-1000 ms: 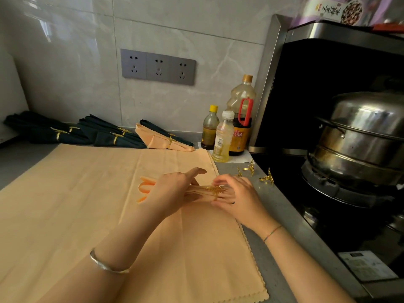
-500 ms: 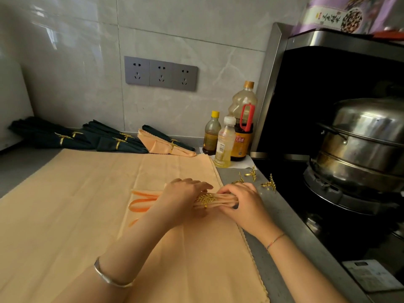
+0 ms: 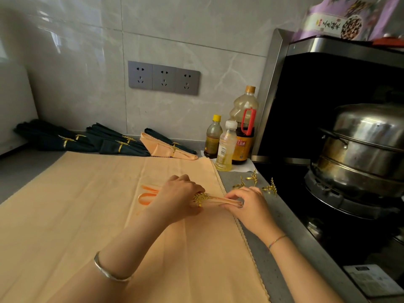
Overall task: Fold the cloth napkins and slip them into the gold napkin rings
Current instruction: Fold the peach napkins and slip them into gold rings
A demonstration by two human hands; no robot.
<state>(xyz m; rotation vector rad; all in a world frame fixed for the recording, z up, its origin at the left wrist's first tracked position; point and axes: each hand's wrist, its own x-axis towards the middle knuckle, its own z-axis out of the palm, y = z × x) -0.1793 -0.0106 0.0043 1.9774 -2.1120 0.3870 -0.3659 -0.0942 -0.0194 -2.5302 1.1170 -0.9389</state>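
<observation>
Item: pleated peach napkin (image 3: 220,200), mid-desk (image 3: 26,169); judged soft, light, apt to spring open. Gold leaf napkin ring (image 3: 200,199), thin and rigid, is threaded on. At the ring's 9 o'clock the bundle is gripped by the left hand (image 3: 177,197); at 3 o'clock the tip is pinched by the right hand (image 3: 249,204). Hold is best taken beside the ring.

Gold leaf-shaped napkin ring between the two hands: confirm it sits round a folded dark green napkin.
Not dark green. The head view shows the gold leaf-shaped napkin ring round a folded peach cloth napkin, between the left hand and right hand.
</observation>
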